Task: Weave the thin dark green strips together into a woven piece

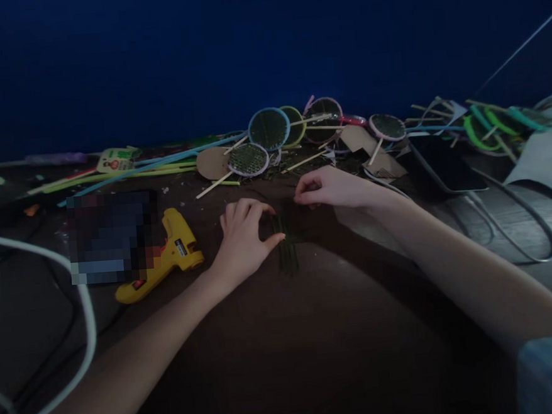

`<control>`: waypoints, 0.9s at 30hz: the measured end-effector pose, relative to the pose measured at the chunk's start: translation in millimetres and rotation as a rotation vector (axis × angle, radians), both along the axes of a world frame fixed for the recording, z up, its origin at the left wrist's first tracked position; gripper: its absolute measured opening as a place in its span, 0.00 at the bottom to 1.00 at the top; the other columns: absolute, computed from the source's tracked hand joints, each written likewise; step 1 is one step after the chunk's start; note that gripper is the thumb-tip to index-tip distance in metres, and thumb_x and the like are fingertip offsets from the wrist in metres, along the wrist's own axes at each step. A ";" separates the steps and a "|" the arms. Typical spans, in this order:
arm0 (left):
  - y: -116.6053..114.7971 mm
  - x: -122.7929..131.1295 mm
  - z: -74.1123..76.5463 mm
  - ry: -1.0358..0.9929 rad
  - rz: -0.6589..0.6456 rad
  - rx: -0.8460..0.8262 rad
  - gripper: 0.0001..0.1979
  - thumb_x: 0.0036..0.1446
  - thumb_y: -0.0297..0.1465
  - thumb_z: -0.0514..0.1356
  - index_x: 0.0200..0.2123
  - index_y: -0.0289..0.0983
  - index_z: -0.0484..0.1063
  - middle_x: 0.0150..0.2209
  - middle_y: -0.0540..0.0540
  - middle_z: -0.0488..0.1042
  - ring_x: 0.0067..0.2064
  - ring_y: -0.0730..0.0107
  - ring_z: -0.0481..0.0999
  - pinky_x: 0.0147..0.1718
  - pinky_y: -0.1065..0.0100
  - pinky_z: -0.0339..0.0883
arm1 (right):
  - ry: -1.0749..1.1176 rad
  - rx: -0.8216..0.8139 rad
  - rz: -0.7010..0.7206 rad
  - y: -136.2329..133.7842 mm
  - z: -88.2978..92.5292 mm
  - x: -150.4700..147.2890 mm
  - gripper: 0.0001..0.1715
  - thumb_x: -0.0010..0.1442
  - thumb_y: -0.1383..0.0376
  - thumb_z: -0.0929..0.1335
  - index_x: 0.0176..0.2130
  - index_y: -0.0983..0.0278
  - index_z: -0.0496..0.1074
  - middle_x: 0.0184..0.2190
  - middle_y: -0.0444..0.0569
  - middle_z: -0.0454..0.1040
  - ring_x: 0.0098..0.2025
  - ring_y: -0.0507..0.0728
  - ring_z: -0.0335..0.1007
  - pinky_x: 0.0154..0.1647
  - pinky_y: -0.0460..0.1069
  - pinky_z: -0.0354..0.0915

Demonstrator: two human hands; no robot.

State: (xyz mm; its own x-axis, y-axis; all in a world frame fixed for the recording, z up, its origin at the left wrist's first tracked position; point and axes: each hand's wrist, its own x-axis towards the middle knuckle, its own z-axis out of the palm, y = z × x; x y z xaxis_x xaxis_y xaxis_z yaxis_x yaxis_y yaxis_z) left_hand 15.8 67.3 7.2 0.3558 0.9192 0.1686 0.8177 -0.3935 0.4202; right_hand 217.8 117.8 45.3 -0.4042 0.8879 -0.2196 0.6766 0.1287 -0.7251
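Several thin dark green strips (287, 256) lie side by side on the dark table, partly overlapped by a fingertip. My left hand (246, 237) rests at their left edge, thumb and index finger apart, the thumb tip touching or just over the strips. Beyond their far end, my right hand (326, 188) has its fingers curled together in a pinch. Whatever may be between those fingertips is too small and dark to make out. A yellow glue gun (179, 245) lies on its side to the left of my left hand.
Small round rackets, one blue-rimmed (269, 128), with stick handles lie along the back, among cardboard pieces (359, 139) and blue and green strips. A phone (445, 163) with a cable is at right. A white cable (91, 321) loops at left beside a pixelated dark object (110, 237).
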 end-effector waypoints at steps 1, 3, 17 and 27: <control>-0.8 -0.1 -0.2 0.004 -0.005 0.024 0.15 0.51 0.35 0.63 0.41 0.39 0.65 0.44 0.45 0.63 0.49 0.56 0.60 0.47 0.56 0.56 | -0.015 -0.002 0.012 -0.5 0.4 -0.3 0.09 0.51 0.61 0.67 0.30 0.66 0.72 0.21 0.45 0.70 0.26 0.51 0.65 0.28 0.46 0.58; -1.9 -0.3 -0.4 0.009 -0.014 0.062 0.15 0.51 0.35 0.64 0.41 0.39 0.65 0.45 0.45 0.62 0.49 0.56 0.59 0.48 0.56 0.56 | -0.043 -0.008 0.042 -2.1 2.0 -1.6 0.10 0.51 0.60 0.68 0.30 0.65 0.72 0.21 0.45 0.70 0.25 0.51 0.65 0.27 0.46 0.58; 0.2 2.5 5.0 -0.097 -0.061 -0.085 0.14 0.52 0.29 0.62 0.42 0.36 0.65 0.38 0.47 0.68 0.44 0.61 0.66 0.44 0.59 0.61 | -0.128 0.025 0.134 -12.2 -3.9 -13.4 0.11 0.49 0.59 0.68 0.28 0.65 0.73 0.21 0.43 0.69 0.24 0.49 0.60 0.26 0.45 0.54; 0.8 1.9 5.1 -0.102 -0.056 -0.111 0.15 0.51 0.29 0.63 0.42 0.37 0.65 0.35 0.48 0.69 0.42 0.62 0.67 0.42 0.61 0.62 | -0.185 -0.011 0.115 -14.3 0.7 -13.4 0.13 0.49 0.57 0.67 0.26 0.64 0.72 0.18 0.42 0.67 0.21 0.49 0.60 0.24 0.45 0.53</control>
